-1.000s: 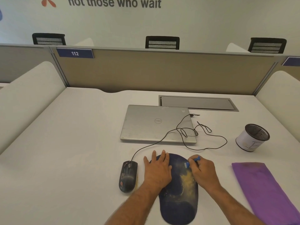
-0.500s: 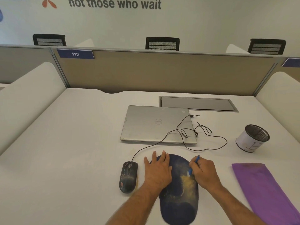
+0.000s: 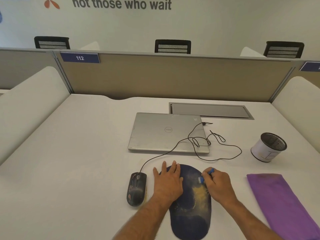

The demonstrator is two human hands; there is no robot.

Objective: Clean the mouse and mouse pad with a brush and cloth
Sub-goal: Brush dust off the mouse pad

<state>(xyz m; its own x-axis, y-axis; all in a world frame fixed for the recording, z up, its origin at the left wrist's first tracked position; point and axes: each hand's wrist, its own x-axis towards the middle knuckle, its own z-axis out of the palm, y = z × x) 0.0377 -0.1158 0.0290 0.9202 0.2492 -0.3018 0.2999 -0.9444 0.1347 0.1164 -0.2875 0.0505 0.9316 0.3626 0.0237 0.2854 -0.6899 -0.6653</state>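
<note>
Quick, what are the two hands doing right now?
Left hand: open, pressing flat on the mouse pad.
Right hand: closed around a small blue brush, bristles on the pad.

The surface (image 3: 69,170) lies open to the left of the mouse (image 3: 136,188), so a hand could pass there freely. Behind the mouse pad (image 3: 190,213), the closed laptop (image 3: 164,134) and the looping mouse cable (image 3: 216,153) block the way forward. On the right, the purple cloth (image 3: 284,203) and the mesh cup (image 3: 268,147) stand in the path, with a bare strip between the cloth and the pad.
</note>
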